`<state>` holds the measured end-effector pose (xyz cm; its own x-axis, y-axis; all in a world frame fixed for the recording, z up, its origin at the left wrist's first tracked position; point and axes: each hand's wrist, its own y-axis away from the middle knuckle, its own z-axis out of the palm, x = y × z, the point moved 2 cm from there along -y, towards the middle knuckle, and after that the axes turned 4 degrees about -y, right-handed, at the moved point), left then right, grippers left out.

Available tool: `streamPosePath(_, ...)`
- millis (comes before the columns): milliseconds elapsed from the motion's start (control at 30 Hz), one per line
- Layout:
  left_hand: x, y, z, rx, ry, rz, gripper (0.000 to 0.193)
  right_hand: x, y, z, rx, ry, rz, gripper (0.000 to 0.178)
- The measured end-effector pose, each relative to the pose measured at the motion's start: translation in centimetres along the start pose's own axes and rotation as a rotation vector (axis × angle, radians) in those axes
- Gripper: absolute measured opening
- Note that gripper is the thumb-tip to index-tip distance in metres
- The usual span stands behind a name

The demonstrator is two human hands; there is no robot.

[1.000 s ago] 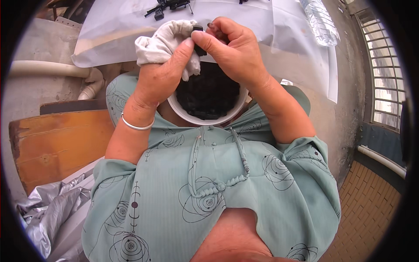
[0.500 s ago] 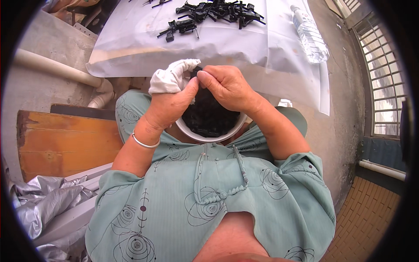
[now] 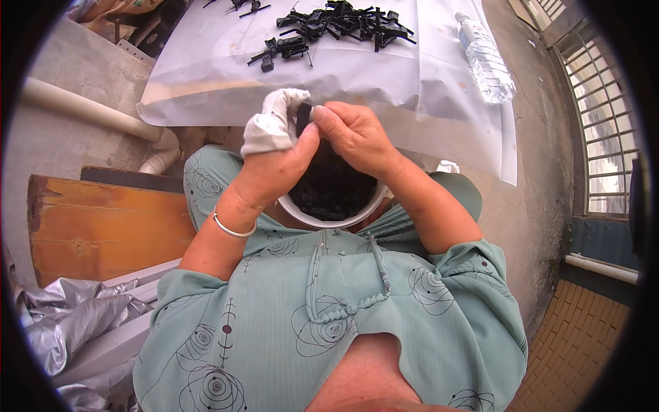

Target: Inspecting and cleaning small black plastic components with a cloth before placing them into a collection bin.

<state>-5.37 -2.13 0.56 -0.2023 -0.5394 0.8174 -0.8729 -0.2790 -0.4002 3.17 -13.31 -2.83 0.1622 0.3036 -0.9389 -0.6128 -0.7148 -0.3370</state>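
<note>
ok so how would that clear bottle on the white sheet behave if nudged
The clear bottle lies on its side and looks round, so it would probably roll. Creases in the white sheet might slow it. Its clear, plastic-looking wall may flex when squeezed.

"Where did we look from?"

"From the left of two side-by-side, head-worn fisheye cameras, facing steeply downward."

"How near were we?"

"Close above our shirt front (image 3: 329,275), which filled the lower middle; our left hand (image 3: 278,168) and right hand (image 3: 360,137) lay farther off, above centre."

"And beyond?"

"We took in the table (image 3: 343,79) toward the top, and the barred window (image 3: 605,117) bent along our right rim."
</note>
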Motion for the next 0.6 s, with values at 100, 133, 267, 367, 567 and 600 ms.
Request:
streamPosePath(100, -0.6, -0.5, -0.8, -0.053, 0.284, -0.196, 0.023, -1.8, -0.1, -0.9, -0.12, 0.275, 0.058, 0.014)
streamPosePath(133, -0.4, -0.5, -0.9, -0.045, 0.435, -0.275, 0.022, -1.8, -0.1, -0.8, -0.227, 0.459, 0.177, 0.014)
streamPosePath(267, -0.6, -0.3, -1.2, -0.12, 0.484, -0.412, 0.022, -1.5, 0.0, -1.9, -0.077, 0.378, -0.139, 0.013)
streamPosePath(367, -0.1, -0.1, -1.0, -0.214, 0.144, -0.245, 0.027, -1.5, 0.1, -1.5, -0.137, 0.221, -0.054, 0.01)
streamPosePath(567, -0.3, 0.2, -1.1, -0.189, 0.301, -0.327, 0.028, -1.4, 0.2, -1.6, -0.201, 0.148, 0.008, 0.008)
streamPosePath(600, -0.3, 0.3, -1.1, -0.215, 0.334, -0.351, 0.028, -1.4, 0.3, -1.5, -0.159, 0.174, -0.044, 0.009)
